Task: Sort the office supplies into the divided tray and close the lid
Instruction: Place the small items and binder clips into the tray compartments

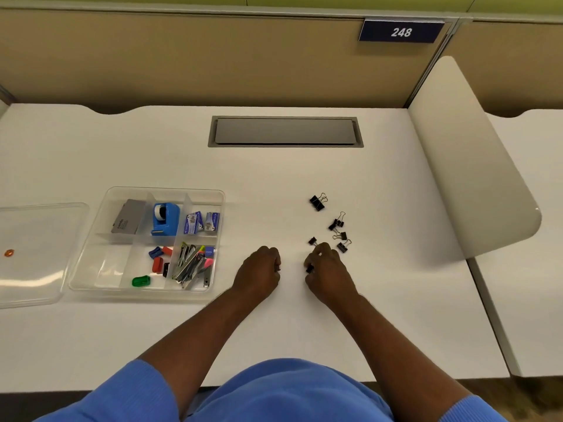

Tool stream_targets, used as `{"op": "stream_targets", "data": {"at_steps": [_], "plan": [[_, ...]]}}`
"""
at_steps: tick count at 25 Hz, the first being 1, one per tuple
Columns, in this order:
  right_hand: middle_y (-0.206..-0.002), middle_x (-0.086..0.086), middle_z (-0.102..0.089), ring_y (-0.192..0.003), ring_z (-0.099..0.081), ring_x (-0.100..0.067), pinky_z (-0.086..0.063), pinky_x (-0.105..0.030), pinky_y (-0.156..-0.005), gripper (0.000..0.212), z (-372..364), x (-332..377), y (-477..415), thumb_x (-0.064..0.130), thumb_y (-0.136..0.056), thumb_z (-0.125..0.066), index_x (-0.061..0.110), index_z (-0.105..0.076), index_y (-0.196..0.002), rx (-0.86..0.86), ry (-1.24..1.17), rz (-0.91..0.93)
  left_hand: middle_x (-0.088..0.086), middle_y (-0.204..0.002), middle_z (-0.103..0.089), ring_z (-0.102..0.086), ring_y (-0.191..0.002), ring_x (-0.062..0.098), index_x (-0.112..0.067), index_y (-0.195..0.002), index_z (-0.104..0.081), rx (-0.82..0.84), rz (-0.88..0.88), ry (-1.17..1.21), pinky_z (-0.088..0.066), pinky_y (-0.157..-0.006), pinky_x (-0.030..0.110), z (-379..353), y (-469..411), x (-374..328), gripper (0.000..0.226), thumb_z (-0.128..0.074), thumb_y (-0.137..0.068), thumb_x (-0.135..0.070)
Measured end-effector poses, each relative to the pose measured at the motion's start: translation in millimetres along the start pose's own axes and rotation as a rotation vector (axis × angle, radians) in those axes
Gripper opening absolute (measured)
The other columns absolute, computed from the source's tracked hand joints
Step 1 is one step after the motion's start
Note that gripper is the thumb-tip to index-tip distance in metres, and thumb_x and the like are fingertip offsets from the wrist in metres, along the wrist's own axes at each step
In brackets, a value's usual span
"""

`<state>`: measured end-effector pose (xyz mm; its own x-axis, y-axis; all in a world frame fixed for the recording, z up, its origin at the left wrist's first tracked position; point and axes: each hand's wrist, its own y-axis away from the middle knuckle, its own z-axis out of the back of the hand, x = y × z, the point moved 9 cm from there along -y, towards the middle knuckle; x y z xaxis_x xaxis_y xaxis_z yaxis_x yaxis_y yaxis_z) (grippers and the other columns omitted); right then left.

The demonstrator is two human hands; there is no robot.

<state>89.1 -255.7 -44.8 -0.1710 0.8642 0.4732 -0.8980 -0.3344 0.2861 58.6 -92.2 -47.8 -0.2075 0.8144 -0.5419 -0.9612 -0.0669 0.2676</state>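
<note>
A clear divided tray (100,219) sits on the white desk at the left. It holds a grey case, a blue tape dispenser (164,219), staple boxes (201,222), small sharpeners and a pile of staplers (192,263). Its clear lid (39,254) lies flat further left. Several black binder clips (338,226) lie scattered right of centre. My right hand (327,269) is closed on a black binder clip (309,268) just below them. My left hand (259,271) rests as a fist beside it; what it holds, if anything, is hidden.
A grey cable hatch (285,131) is set into the desk at the back. A curved white divider panel (475,159) stands along the right edge. A small orange object (9,253) lies on the lid.
</note>
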Motion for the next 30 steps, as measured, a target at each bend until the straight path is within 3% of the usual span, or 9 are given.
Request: {"op": "stream_targets", "data": {"at_steps": [5, 8, 13, 17, 24, 30], "plan": [[-0.106, 0.001, -0.059, -0.103, -0.05, -0.021, -0.045, -0.031, -0.076, 0.026, 1, 7, -1, 0.005, -0.082, -0.056, 0.016, -0.067, -0.103, 0.017, -0.03, 0.021, -0.006, -0.085, -0.053, -0.051, -0.076, 0.016, -0.023, -0.082, -0.049, 0.005, 0.013, 0.007, -0.035, -0.064, 0.026, 5, 4, -3, 0.02, -0.063, -0.079, -0.009], [-0.111, 0.001, -0.061, -0.105, -0.052, -0.019, -0.042, -0.028, -0.079, 0.029, 6, 11, -1, 0.008, -0.083, -0.06, 0.017, -0.069, -0.109, -0.024, -0.089, 0.026, -0.006, -0.085, -0.056, -0.053, -0.077, 0.017, -0.019, -0.087, -0.053, -0.028, 0.009, 0.021, -0.042, -0.067, 0.028, 13, 8, -5, 0.017, -0.065, -0.08, -0.01], [-0.107, 0.006, -0.062, -0.099, -0.057, -0.017, -0.051, -0.034, -0.08, 0.03, 23, 37, -8, 0.007, -0.08, -0.063, 0.021, -0.069, -0.106, -0.139, -0.215, 0.064, -0.003, -0.087, -0.064, -0.059, -0.078, 0.017, -0.019, -0.088, -0.055, -0.127, -0.01, 0.091, -0.05, -0.069, 0.033, 46, 13, -14, 0.016, -0.068, -0.082, -0.013], [-0.104, 0.009, -0.061, -0.095, -0.057, -0.014, -0.05, -0.03, -0.076, 0.032, 27, 82, -15, 0.006, -0.079, -0.064, 0.024, -0.07, -0.104, -0.188, -0.267, 0.152, -0.003, -0.083, -0.064, -0.059, -0.074, 0.015, -0.02, -0.088, -0.056, -0.217, 0.0, 0.121, -0.048, -0.064, 0.03, 86, 21, -3, 0.018, -0.072, -0.081, -0.014], [-0.105, 0.008, -0.062, -0.095, -0.057, -0.014, -0.048, -0.026, -0.077, 0.032, 10, 172, -20, 0.001, -0.078, -0.065, 0.021, -0.069, -0.103, -0.263, -0.294, 0.268, -0.006, -0.084, -0.065, -0.06, -0.075, 0.009, -0.024, -0.088, -0.058, -0.273, 0.057, 0.145, -0.05, -0.067, 0.022, 144, 42, 62, 0.021, -0.077, -0.081, -0.018], [-0.112, 0.006, -0.064, -0.105, -0.056, -0.013, -0.046, -0.025, -0.086, 0.031, -47, 271, -21, 0.006, -0.084, -0.068, 0.021, -0.07, -0.111, -0.271, -0.291, 0.264, -0.009, -0.082, -0.062, -0.06, -0.074, 0.009, -0.026, -0.084, -0.055, -0.284, 0.045, 0.179, -0.05, -0.068, 0.024, 203, 76, 168, 0.023, -0.074, -0.079, -0.014]]}}
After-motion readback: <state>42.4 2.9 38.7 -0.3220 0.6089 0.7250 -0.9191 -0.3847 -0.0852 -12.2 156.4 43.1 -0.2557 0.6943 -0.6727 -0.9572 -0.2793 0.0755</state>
